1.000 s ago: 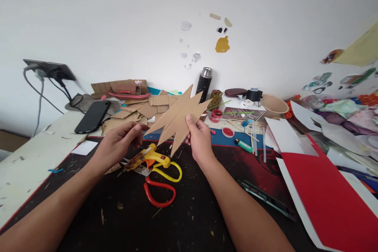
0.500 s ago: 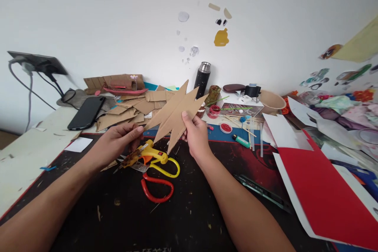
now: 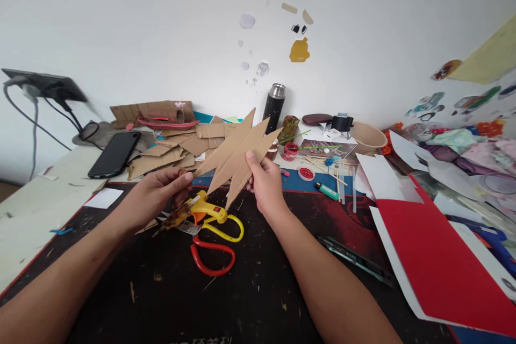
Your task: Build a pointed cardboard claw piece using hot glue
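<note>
1. Nearer than the glue gun (image 3: pixel 207 207), pale characters on the black mat (image 3: pixel 262 312) are cropped, unreadable.
2. Scissors (image 3: pixel 196 239) lie partly beneath the glue gun.
3. Just beyond it, the left hand (image 3: pixel 163 189) pinches a tip of the spiky cardboard (image 3: pixel 234 156); the right hand (image 3: pixel 268 184) grips its right edge.
4. Right of the glue gun, farther back, a jar (image 3: pixel 289 156) and lid (image 3: pixel 306 179) hold red stuff.

Bare limbs about the scissors (image 3: pixel 196 239): to their left, the left hand (image 3: pixel 159 191) and left forearm (image 3: pixel 86 258); to their right, the right hand (image 3: pixel 266 183) and right forearm (image 3: pixel 322 263). Both forearms, smooth in outline, taper toward the wrist; thumbnails short.
</note>
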Demonstrator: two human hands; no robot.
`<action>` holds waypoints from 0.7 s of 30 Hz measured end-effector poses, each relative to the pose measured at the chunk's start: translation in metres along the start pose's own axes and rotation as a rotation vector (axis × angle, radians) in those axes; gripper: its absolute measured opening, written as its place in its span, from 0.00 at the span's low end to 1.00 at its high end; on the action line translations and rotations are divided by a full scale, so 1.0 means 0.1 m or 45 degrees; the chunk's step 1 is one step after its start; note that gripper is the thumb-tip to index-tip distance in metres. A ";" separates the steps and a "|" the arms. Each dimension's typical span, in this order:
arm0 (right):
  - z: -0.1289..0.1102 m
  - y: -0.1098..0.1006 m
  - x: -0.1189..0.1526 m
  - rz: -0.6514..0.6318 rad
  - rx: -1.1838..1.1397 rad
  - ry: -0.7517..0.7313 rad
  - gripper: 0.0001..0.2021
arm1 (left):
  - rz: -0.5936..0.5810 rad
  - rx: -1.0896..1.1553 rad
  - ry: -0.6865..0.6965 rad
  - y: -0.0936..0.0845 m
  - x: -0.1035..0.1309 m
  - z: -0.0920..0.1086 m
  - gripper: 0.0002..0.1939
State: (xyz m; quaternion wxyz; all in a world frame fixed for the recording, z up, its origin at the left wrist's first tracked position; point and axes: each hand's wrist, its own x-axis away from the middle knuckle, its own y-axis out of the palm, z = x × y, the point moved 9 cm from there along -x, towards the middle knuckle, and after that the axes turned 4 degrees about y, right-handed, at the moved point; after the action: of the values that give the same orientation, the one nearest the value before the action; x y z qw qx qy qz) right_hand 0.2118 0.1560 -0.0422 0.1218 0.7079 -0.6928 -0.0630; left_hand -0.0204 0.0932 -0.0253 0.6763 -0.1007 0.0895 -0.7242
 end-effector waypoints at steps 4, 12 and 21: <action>-0.01 -0.01 0.00 0.012 0.013 -0.005 0.34 | -0.012 0.028 -0.007 0.00 0.00 -0.03 0.38; 0.00 -0.02 0.00 0.009 0.034 0.005 0.34 | -0.015 -0.002 -0.016 -0.02 0.00 -0.08 0.38; 0.02 -0.01 0.00 0.003 0.038 0.009 0.33 | 0.010 -0.026 0.003 -0.02 0.00 -0.02 0.37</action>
State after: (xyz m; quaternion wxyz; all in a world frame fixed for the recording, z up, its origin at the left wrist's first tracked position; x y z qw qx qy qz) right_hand 0.2125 0.1561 -0.0444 0.1137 0.7091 -0.6941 -0.0500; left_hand -0.0226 0.0935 -0.0271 0.6779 -0.1065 0.0981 -0.7207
